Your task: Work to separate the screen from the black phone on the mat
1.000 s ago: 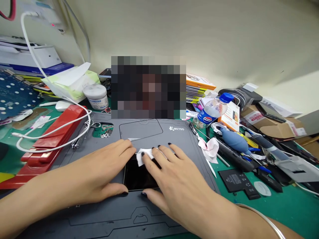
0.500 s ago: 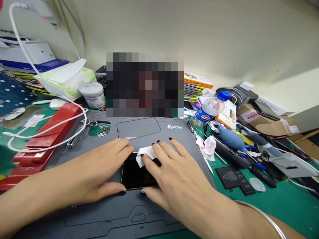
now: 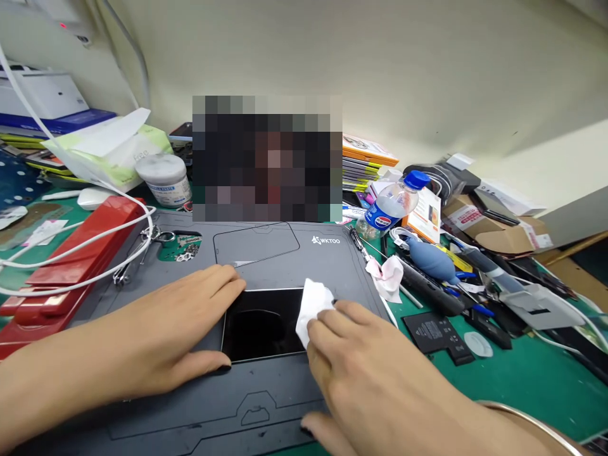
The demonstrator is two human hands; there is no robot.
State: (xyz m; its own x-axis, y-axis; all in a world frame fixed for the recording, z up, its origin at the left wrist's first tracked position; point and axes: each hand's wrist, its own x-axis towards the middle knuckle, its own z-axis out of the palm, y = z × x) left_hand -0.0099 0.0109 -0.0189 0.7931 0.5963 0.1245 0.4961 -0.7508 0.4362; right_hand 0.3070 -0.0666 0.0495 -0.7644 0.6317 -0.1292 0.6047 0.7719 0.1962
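A phone [image 3: 259, 326] with a black glossy screen lies flat and crosswise on the grey work mat [image 3: 270, 392]. My left hand [image 3: 190, 316] grips its left end, thumb at the near edge and fingers at the far edge. Over the right part of the screen, my right hand [image 3: 354, 351] presses a crumpled white wipe [image 3: 313, 309] with bent fingers. The thumb of that hand is spread away, low over the mat. Both hands cover the phone's ends, so its full outline is hidden.
To the left lie a red tool [image 3: 76, 266], a looping white cable [image 3: 151, 221] and a tub of paste [image 3: 164, 180]. Rightward are a bottle [image 3: 387, 206], a blue air blower [image 3: 432, 259], a used tissue [image 3: 387, 277] and a phone battery [image 3: 434, 335]. Part of the background is pixelated.
My right hand has slid to the right and towards me with the wipe, uncovering more of the screen. My left hand stays at the phone's left end. The view has shifted slightly.
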